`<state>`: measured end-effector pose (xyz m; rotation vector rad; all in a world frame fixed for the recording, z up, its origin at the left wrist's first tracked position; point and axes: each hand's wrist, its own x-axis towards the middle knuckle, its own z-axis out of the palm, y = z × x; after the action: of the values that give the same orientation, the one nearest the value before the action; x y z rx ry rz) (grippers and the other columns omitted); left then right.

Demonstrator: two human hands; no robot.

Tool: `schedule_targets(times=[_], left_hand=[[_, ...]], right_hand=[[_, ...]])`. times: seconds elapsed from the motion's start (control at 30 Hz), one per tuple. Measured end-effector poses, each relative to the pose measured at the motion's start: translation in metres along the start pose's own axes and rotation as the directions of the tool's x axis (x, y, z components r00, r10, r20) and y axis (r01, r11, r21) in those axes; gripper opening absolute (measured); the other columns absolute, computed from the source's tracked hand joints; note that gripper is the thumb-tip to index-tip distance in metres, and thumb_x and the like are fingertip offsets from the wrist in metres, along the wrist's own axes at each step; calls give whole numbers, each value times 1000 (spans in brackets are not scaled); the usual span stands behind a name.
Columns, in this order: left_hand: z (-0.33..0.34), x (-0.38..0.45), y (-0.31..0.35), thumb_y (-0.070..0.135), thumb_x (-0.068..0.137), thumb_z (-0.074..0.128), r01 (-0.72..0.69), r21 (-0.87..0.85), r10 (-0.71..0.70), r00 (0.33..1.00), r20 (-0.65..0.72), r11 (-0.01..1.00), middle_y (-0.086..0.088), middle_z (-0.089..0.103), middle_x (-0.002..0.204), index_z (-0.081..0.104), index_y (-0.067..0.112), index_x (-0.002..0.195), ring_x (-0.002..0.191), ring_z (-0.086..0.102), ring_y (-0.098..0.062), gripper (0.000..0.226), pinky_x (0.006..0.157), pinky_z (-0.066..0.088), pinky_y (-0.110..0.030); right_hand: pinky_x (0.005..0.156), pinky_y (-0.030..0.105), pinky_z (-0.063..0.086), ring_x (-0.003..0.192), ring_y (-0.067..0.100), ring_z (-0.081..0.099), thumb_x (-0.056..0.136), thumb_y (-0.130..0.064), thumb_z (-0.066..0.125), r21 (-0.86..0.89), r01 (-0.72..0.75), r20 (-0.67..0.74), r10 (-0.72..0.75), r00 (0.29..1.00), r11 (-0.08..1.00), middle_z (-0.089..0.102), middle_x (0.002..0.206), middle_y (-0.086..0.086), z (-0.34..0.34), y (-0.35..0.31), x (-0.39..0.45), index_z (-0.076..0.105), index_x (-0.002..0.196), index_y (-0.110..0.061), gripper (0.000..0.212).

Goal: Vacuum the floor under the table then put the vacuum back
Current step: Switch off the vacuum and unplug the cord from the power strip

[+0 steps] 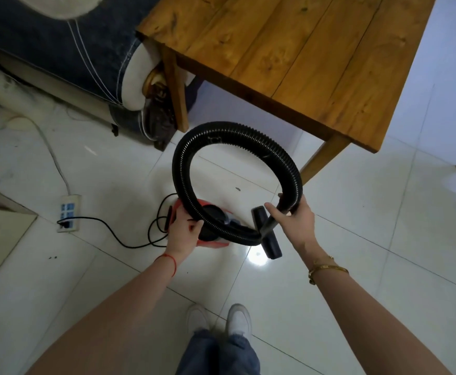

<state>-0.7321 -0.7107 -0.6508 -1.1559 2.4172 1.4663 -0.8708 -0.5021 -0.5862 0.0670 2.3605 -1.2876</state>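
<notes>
A small red and black vacuum (212, 234) is held above the white tiled floor in front of my feet. My left hand (184, 228) grips its body near where the ribbed black hose (237, 131) starts. The hose curls up in a wide loop. My right hand (291, 215) is shut on the hose's far end at the wand, and the black floor nozzle (268, 239) hangs just below it. The wooden table (302, 55) stands beyond the hose loop, at the upper right.
The vacuum's black cord (107, 228) runs left to a white power strip (68, 212) on the floor. A sofa with a dark cover (59, 55) stands at the upper left, beside the table leg (176, 90). Another table leg (321, 161) is near my right hand.
</notes>
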Motion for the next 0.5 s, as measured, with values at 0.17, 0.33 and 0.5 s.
schedule_targets(times=[0.17, 0.33, 0.5], left_hand=[[22, -2, -6, 10, 94, 54, 9, -135, -5, 1000, 25, 991, -2, 70, 109, 13, 13, 147, 104, 65, -12, 67, 93, 48, -28], [43, -10, -5, 13, 96, 53, -67, -215, 72, 997, 13, 974, 9, 69, 94, -1, 16, 151, 91, 61, 3, 77, 84, 43, -15], [56, 0, -11, 17, 95, 54, -127, -305, 123, 992, -31, 944, 3, 71, 93, 6, 19, 149, 92, 64, 3, 73, 84, 45, -10]], right_hand=[[60, -6, 37, 81, -9, 51, 73, -17, 82, 19, 57, 120, -59, 991, 998, 54, 95, -13, 15, 19, -3, 38, 132, -20, 74], [87, 6, 42, 105, 4, 49, 64, -24, 89, -35, 155, 215, -144, 966, 987, 47, 121, -7, 40, 46, 0, 27, 132, -24, 92], [112, 30, 34, 133, 9, 34, 55, -36, 91, -99, 309, 246, -277, 929, 946, 33, 142, -8, 81, 72, 5, 16, 144, -27, 116]])
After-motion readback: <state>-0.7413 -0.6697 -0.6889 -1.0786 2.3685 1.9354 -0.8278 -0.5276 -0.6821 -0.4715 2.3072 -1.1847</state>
